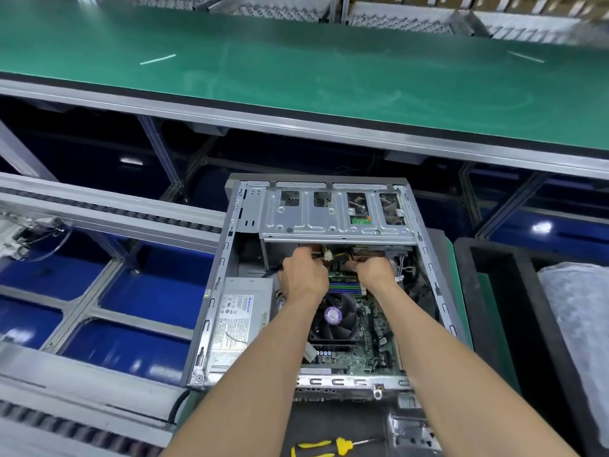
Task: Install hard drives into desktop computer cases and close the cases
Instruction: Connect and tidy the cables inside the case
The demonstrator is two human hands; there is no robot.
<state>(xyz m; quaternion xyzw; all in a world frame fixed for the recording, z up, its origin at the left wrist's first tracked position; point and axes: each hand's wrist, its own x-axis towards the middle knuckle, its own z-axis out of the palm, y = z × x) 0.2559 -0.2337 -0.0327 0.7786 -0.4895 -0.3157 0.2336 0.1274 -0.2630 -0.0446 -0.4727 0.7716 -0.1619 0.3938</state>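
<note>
An open desktop case (214, 291) lies flat in front of me with its side panel off. A metal drive cage (329, 219) spans its far end, and a hard drive's green board (360, 220) shows through one cut-out. Both hands reach under the cage's near edge. My left hand (304, 275) has its fingers curled around a bundle of cables with a white connector (327, 255). My right hand (374, 270) pinches something at the cage's underside; its fingertips are hidden. Below the hands sit the CPU fan (333, 319) and the power supply (237, 321).
A yellow and black screwdriver (324, 447) lies on the dark mat near me. A black tray (487, 291) with a wrapped pale item (580, 318) stands at the right. A roller conveyor (108, 206) runs left, and a green belt (296, 67) crosses the far side.
</note>
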